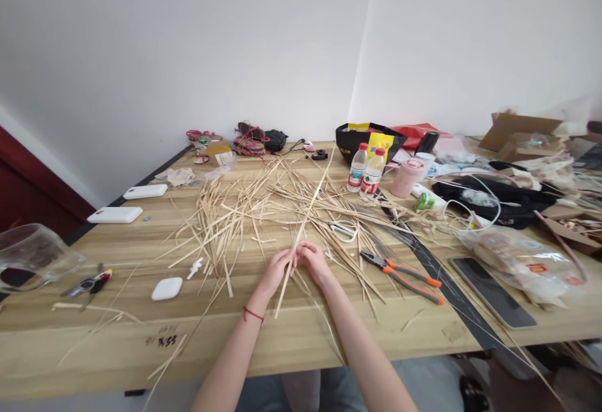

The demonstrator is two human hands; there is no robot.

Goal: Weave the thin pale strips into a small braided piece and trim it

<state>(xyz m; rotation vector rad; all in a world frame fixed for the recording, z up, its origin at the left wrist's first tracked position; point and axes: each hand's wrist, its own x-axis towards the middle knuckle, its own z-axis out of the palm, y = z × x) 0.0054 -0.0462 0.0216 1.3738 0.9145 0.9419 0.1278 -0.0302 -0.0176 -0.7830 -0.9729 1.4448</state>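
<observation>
Both my hands meet near the middle of the table, closed around a long pale bamboo strip [310, 204] that slants up and away to the right. My left hand [277, 269] pinches it from the left, a red cord on that wrist. My right hand [312, 260] grips at the same spot, its fingertips partly hidden. A thin strand [329, 322] trails from beneath the hands toward the table's front edge. Just beyond spreads a loose heap of similar strips [230, 205]. Scissors [345, 230] with white handles lie among them, and orange-handled pliers [402, 274] rest right of my right hand.
Left on the table [117, 349] are a white earbud case [167, 288], two white power banks [115, 214] and a clear plastic container [35, 252]. Two water bottles [371, 172], a pink cup [407, 177] and a black bag [348, 142] stand back right. A phone [493, 291] lies at right.
</observation>
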